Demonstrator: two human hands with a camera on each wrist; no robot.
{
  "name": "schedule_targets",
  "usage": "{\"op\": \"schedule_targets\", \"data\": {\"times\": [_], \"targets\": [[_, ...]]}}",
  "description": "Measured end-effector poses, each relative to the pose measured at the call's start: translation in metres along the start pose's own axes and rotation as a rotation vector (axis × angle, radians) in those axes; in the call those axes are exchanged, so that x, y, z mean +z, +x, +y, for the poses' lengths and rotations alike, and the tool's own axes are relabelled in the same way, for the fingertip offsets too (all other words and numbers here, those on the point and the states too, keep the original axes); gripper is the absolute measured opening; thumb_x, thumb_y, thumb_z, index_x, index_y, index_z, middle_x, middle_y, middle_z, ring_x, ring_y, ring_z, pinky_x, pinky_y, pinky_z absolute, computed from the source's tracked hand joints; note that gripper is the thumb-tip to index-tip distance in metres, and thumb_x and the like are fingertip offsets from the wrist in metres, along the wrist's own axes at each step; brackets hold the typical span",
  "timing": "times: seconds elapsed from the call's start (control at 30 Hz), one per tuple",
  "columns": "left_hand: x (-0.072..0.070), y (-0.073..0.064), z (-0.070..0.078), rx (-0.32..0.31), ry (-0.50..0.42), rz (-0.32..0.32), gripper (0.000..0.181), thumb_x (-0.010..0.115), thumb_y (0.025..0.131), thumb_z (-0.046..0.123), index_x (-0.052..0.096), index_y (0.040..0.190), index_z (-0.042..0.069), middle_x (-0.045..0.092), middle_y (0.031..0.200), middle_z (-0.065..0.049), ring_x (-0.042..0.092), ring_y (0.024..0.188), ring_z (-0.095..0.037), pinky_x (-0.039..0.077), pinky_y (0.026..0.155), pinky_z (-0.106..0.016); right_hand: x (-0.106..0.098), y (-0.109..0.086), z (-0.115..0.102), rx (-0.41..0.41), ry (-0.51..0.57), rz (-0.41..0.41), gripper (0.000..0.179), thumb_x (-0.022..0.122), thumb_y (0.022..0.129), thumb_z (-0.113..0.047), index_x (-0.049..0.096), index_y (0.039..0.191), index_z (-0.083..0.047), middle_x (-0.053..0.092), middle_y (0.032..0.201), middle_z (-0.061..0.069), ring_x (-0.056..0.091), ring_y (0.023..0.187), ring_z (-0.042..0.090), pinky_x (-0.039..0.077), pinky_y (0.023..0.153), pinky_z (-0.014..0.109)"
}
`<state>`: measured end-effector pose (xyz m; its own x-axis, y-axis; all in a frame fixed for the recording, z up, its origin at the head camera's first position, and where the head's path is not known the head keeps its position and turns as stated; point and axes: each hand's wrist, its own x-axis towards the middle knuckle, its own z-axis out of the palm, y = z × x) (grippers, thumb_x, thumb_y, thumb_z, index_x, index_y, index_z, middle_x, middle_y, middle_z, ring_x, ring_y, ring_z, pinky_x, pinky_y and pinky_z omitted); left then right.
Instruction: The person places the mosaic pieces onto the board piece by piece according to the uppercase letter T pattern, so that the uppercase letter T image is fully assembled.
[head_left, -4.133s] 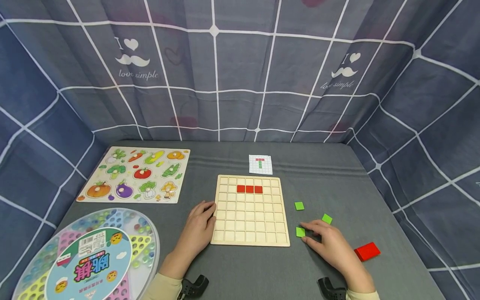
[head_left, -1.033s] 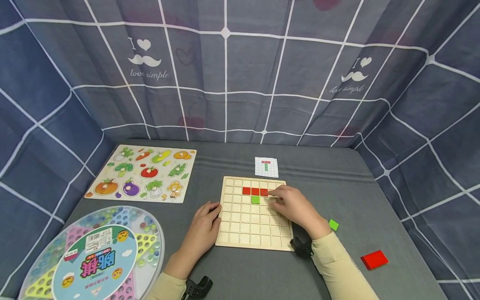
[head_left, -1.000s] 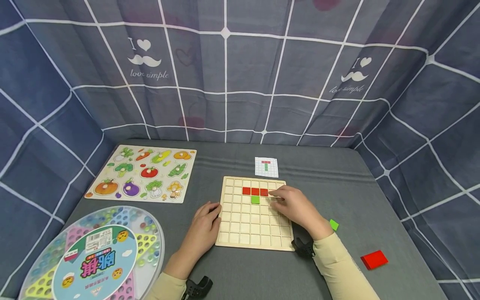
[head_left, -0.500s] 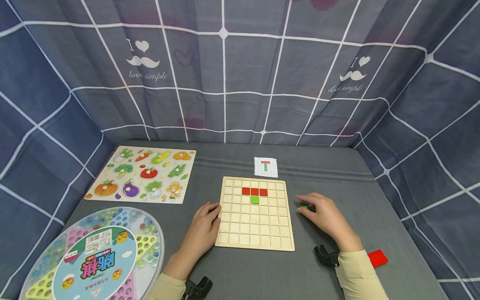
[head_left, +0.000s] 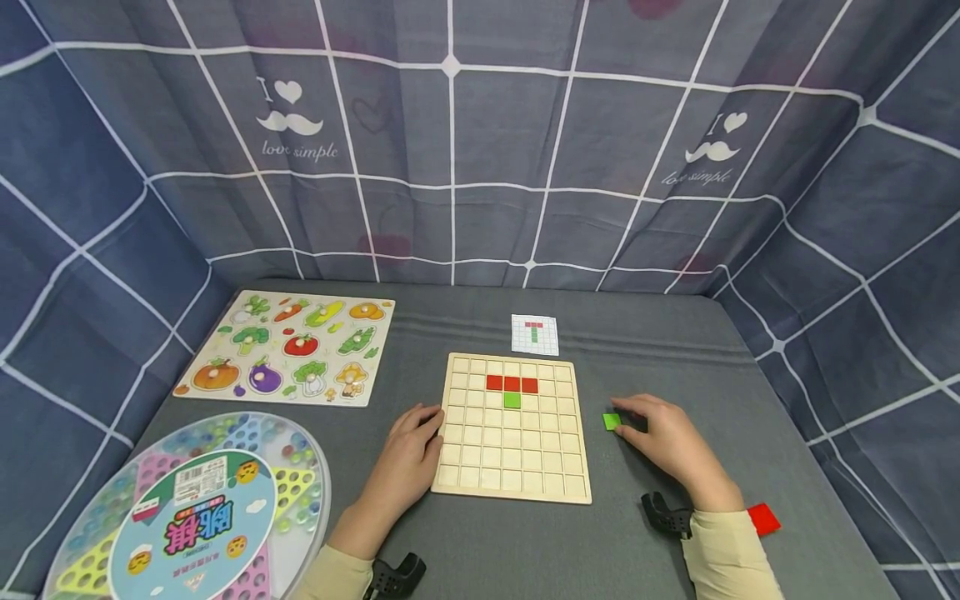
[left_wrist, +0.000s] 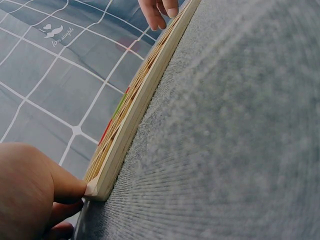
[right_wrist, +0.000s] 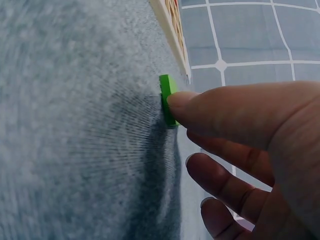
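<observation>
In the head view my right hand (head_left: pixel 677 442) is just right of the wooden grid board (head_left: pixel 491 477), thumb and index finger pinching a green square tile (head_left: pixel 611 422) on the cloth. The right wrist view shows the thumb (right_wrist: pixel 215 111) against the edge of that green tile (right_wrist: pixel 168 97). Along the board's left edge rest the fingers of my left hand (head_left: pixel 401 454); up close, the left hand (left_wrist: pixel 30 190) touches the board's corner. Three red tiles (head_left: pixel 512 383) sit in a row on the board, with a green tile (head_left: pixel 512 401) below the middle one.
A small pattern card (head_left: pixel 535 335) lies behind the board. Some red pieces (head_left: pixel 764 519) show partly behind the right sleeve. To the left are a vegetable puzzle board (head_left: pixel 281 350) and a round marble game box (head_left: pixel 191 508). Patterned curtains (head_left: pixel 495 125) surround the grey table.
A green tile went onto the board below the red row. My right hand then moved off the board, rightward, to another green tile. The left hand stayed by the board's edge.
</observation>
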<state>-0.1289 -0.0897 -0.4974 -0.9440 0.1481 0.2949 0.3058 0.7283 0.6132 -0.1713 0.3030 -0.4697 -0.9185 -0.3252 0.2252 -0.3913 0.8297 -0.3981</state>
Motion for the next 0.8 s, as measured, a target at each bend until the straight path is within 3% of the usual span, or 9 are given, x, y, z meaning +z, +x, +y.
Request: {"op": "schedule_targets", "data": {"times": [0.23,0.8], "targets": [[0.0007,-0.0007,-0.0006,-0.004,-0.008,0.004,0.037,0.066,0.092,0.003,0.063,0.128,-0.006,0.059,0.131,-0.017,0.043,0.133,-0.04,0.037,0.106,-0.056,0.0042,-0.0013,0.0009,0.012,-0.001,-0.034,0.038,0.079,0.083,-0.008,0.071,0.12,-0.002,0.069,0.114,0.014,0.064,0.108,0.035,0.049,0.092,0.053],[0.0014,0.0,-0.0004,0.017,0.001,0.028,0.037,0.068,0.09,0.0,0.064,0.126,-0.007,0.06,0.13,-0.016,0.044,0.132,-0.04,0.037,0.107,-0.054,0.0033,0.0044,-0.0071,0.001,-0.014,-0.023,0.033,0.078,0.086,-0.012,0.073,0.117,-0.003,0.07,0.11,0.01,0.065,0.104,0.032,0.05,0.09,0.052]]}}
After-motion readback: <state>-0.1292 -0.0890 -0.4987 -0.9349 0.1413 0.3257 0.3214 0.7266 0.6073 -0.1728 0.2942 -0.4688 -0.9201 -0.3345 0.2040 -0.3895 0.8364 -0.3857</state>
